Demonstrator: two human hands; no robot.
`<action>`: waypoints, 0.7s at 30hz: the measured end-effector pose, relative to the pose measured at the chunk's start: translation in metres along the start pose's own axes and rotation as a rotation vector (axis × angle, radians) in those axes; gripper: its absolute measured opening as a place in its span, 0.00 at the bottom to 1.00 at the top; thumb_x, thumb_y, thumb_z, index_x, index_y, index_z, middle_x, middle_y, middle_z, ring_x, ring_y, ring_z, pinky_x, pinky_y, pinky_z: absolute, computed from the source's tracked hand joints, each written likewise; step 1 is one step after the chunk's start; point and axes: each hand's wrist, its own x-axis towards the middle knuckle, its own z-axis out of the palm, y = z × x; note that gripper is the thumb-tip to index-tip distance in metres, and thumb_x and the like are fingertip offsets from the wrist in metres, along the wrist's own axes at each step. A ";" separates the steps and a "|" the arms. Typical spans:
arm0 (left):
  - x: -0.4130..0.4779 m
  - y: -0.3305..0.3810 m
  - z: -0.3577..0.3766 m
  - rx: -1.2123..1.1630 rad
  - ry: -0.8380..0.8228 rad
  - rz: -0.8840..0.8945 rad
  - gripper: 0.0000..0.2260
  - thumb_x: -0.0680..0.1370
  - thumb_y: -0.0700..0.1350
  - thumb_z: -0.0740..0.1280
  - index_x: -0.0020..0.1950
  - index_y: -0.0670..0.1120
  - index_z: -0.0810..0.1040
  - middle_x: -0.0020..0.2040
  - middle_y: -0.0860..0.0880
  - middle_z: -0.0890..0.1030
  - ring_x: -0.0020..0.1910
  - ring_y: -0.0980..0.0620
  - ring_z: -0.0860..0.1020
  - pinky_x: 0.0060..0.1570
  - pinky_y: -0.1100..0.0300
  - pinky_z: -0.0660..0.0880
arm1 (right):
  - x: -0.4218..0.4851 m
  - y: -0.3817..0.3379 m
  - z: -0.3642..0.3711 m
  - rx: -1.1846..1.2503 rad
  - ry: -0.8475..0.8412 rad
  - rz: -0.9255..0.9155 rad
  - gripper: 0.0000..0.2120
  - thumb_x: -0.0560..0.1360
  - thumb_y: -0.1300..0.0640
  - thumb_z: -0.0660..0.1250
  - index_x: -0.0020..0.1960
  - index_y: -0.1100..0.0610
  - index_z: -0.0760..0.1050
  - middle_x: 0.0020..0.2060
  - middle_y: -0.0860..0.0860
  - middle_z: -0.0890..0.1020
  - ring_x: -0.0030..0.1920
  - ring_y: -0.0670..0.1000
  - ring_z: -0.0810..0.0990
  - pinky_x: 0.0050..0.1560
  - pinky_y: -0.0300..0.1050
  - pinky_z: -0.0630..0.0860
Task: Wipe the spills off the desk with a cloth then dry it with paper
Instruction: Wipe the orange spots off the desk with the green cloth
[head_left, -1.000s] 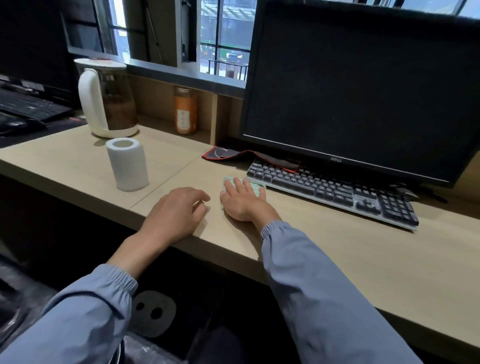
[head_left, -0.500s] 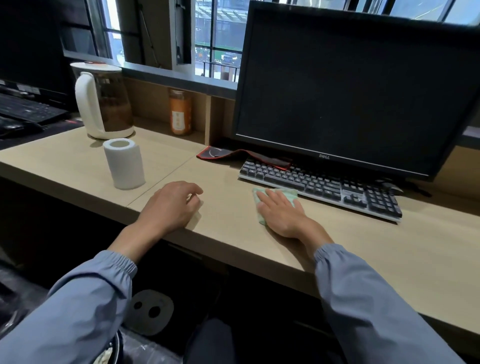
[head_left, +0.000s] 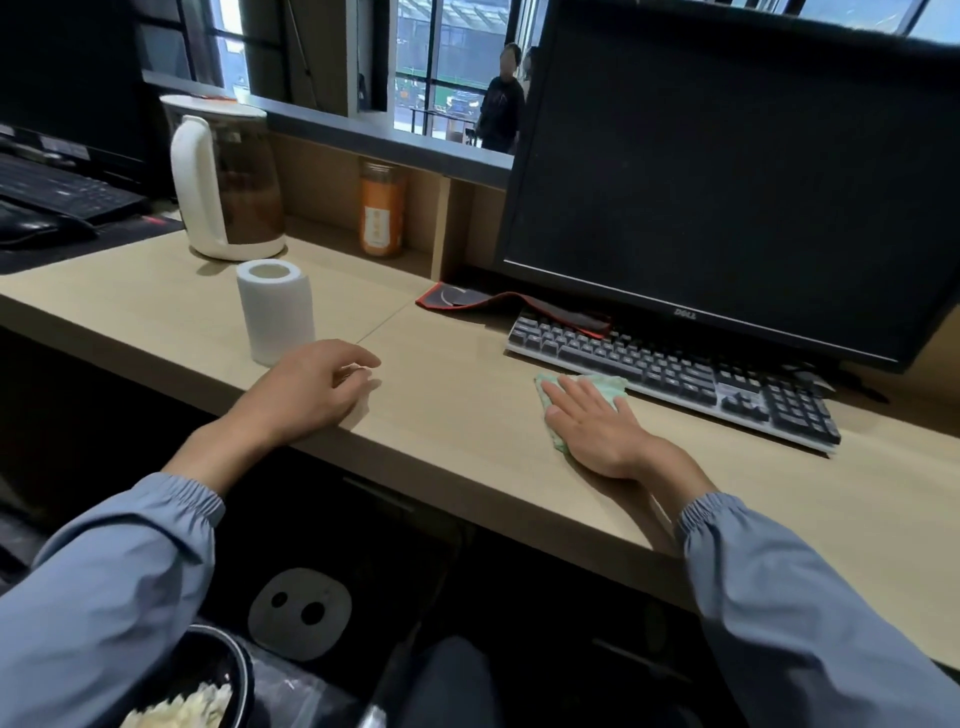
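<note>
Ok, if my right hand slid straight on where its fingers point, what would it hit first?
Likely the left end of the keyboard, just beyond the cloth under your right hand; it might only skim it.

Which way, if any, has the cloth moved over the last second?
Yes: the cloth under the right hand slid right, past the left end of the keyboard.

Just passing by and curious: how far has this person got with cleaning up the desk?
Nothing looks finished; I can't make out which parts of the desk are already wiped. In hand: the right hand presses the green cloth flat on the desk, just in front of the keyboard. To come: the drying, since the paper roll stands untouched near the idle left hand.
</note>
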 end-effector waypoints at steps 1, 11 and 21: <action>0.002 0.000 0.000 -0.014 -0.010 0.008 0.12 0.83 0.49 0.67 0.65 0.52 0.83 0.63 0.55 0.82 0.61 0.57 0.77 0.65 0.59 0.71 | 0.004 -0.009 0.000 0.002 0.001 -0.011 0.26 0.86 0.44 0.39 0.83 0.45 0.40 0.82 0.46 0.40 0.81 0.49 0.36 0.78 0.60 0.36; 0.022 -0.011 0.004 -0.149 -0.051 -0.035 0.13 0.86 0.49 0.62 0.68 0.55 0.81 0.65 0.58 0.80 0.63 0.59 0.76 0.66 0.59 0.71 | 0.076 -0.115 0.001 0.008 -0.025 -0.179 0.27 0.85 0.43 0.39 0.83 0.46 0.41 0.82 0.47 0.41 0.81 0.51 0.36 0.78 0.63 0.36; 0.021 -0.026 0.000 -0.565 0.015 -0.128 0.19 0.83 0.55 0.55 0.70 0.57 0.78 0.66 0.58 0.82 0.70 0.58 0.76 0.75 0.49 0.69 | 0.129 -0.174 -0.007 0.016 -0.050 -0.215 0.27 0.86 0.42 0.41 0.83 0.45 0.41 0.83 0.47 0.40 0.81 0.52 0.37 0.78 0.65 0.36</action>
